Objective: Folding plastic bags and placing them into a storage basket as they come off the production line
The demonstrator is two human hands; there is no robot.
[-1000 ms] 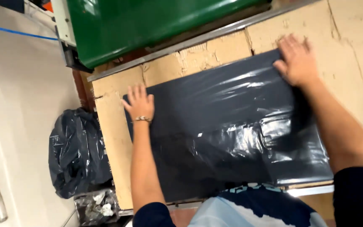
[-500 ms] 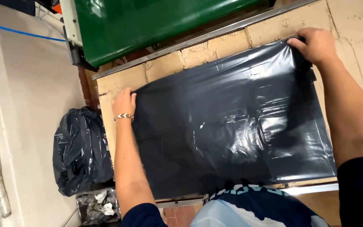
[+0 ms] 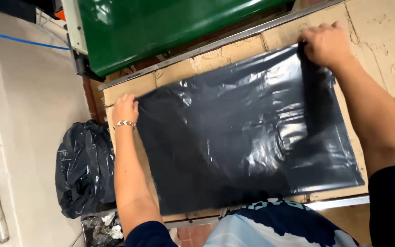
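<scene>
Item: dark grey plastic bag [image 3: 248, 137], glossy, wrinkled, laid flat across a cardboard-covered bench [image 3: 380, 41], long side running left-right, near edge just at the bench's front metal rail [image 3: 339, 202]. Left hand [image 3: 125, 109], w/ beaded bracelet [image 3: 124, 124] at the wrist, closed on the bag's far-left corner, fingers curled under, knuckles up. Right hand [image 3: 328, 45] closed on the far-right corner, pinching the film; that corner is lifted a little off the cardboard, w/ a dark fold hanging below the hand. Both forearms stretch out along the bag's short sides; dark blue sleeves at the frame bottom. Bench top: several cardboard sheets butted together, seams and cracks visible, bare strips showing beyond the bag on the far, left and right sides. Beyond the bench's far edge: metal strip [image 3: 216, 45], then a green machine body [image 3: 170, 27] w/ white frame at its left end. Floor, left of bench: pale surface, blue line [image 3: 19, 39] across it. Beside the bench's left end: a filled black rubbish bag [image 3: 84, 169], and below it a clear bag of scraps [image 3: 101, 228], contents unclear.
</scene>
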